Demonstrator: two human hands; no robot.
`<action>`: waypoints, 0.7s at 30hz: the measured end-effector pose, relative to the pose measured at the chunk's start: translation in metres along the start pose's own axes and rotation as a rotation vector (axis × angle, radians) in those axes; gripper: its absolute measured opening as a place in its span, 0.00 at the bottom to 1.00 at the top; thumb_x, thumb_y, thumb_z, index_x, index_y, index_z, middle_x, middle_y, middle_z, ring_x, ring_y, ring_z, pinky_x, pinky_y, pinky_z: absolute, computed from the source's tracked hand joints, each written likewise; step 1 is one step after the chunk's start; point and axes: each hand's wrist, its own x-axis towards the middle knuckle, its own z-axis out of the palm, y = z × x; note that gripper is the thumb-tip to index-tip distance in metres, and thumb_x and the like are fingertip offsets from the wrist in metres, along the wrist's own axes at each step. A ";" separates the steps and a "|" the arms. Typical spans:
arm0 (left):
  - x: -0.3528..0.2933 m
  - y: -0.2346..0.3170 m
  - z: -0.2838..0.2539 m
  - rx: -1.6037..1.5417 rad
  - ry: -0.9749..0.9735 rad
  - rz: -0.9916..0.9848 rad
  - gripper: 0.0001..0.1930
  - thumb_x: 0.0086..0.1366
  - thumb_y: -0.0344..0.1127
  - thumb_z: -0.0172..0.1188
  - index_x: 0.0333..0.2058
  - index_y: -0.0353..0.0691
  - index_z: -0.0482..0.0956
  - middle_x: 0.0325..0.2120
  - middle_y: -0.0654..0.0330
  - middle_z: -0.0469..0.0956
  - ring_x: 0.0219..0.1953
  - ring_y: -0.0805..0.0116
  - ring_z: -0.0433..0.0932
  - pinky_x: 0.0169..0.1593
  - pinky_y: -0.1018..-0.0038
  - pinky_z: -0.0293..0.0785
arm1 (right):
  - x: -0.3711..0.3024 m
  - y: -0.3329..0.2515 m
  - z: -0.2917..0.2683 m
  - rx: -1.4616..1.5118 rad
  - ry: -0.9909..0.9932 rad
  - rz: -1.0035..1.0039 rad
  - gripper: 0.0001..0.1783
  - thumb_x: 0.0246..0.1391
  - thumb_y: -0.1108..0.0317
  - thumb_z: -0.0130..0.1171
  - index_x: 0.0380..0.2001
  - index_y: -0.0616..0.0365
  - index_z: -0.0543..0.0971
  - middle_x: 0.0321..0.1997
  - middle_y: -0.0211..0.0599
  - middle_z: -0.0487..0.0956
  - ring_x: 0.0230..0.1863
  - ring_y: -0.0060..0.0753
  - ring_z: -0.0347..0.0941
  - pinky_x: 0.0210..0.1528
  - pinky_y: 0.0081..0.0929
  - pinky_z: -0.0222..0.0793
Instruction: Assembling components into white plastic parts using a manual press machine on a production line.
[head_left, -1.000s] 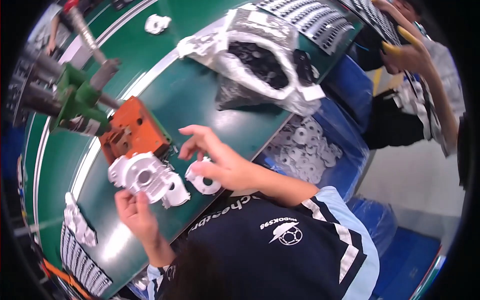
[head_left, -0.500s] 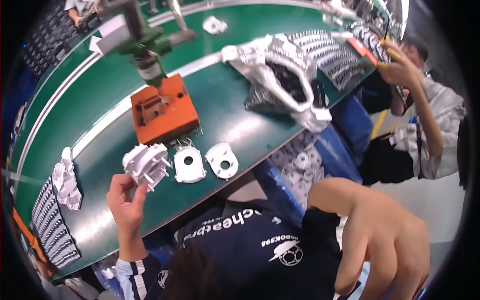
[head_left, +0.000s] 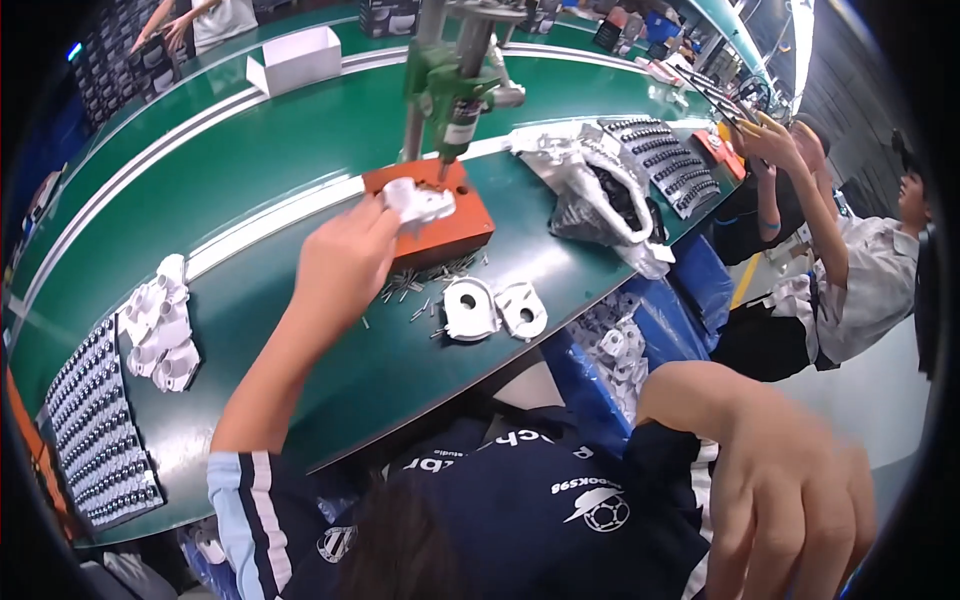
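My left hand [head_left: 345, 255] reaches over the table with its fingers closed on a white plastic housing [head_left: 425, 206]. That housing is at the top of an orange fixture block [head_left: 468, 228], below the spindle of a green press [head_left: 440, 95]; I cannot tell whether it is seated. Small metal pins [head_left: 408, 282] lie scattered along the block's near side. Close by are two flat white plastic covers, one round-holed cover [head_left: 470, 326] and a second cover [head_left: 519, 297] beside it. My right hand [head_left: 785, 480] is raised at the lower right, fingers bent downward; the lower edge cuts off its fingertips.
White plastic parts [head_left: 160, 325] and a sheet of dark round pieces [head_left: 100, 430] lie at the left. To the right are a plastic bag [head_left: 600, 205], another sheet [head_left: 665, 160] and a blue-lined bin [head_left: 580, 370] of white parts. A co-worker [head_left: 865, 275] works at far right.
My left hand has carried the white housing from above the near table edge, up and right, to the orange block. My view has shifted. The right hand stays at the lower right.
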 end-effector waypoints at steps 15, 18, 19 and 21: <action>0.012 -0.022 0.119 0.441 -0.068 -0.037 0.07 0.51 0.29 0.52 0.31 0.39 0.72 0.30 0.50 0.74 0.36 0.58 0.76 0.39 0.67 0.72 | -0.062 0.030 -0.073 0.383 -0.260 -0.187 0.11 0.51 0.76 0.44 0.23 0.70 0.76 0.25 0.56 0.75 0.30 0.52 0.75 0.32 0.37 0.69; 0.016 -0.021 0.125 0.315 -0.091 -0.032 0.11 0.52 0.26 0.50 0.36 0.37 0.70 0.32 0.47 0.74 0.37 0.56 0.76 0.43 0.65 0.71 | -0.107 0.040 -0.090 0.112 0.139 -0.259 0.09 0.48 0.74 0.52 0.16 0.65 0.70 0.22 0.56 0.73 0.22 0.45 0.70 0.25 0.33 0.61; 0.016 -0.026 0.125 0.229 -0.127 -0.035 0.11 0.54 0.26 0.48 0.38 0.36 0.69 0.36 0.48 0.73 0.41 0.53 0.75 0.48 0.63 0.69 | -0.127 0.046 -0.090 0.015 0.352 -0.252 0.08 0.45 0.72 0.53 0.17 0.65 0.70 0.20 0.53 0.72 0.20 0.42 0.69 0.24 0.30 0.61; 0.005 -0.035 0.117 0.171 -0.154 -0.104 0.09 0.56 0.26 0.48 0.38 0.35 0.69 0.42 0.47 0.72 0.47 0.51 0.72 0.53 0.62 0.66 | -0.171 0.066 -0.121 -0.309 0.666 0.019 0.16 0.37 0.63 0.59 0.27 0.65 0.73 0.22 0.44 0.75 0.22 0.36 0.71 0.27 0.25 0.64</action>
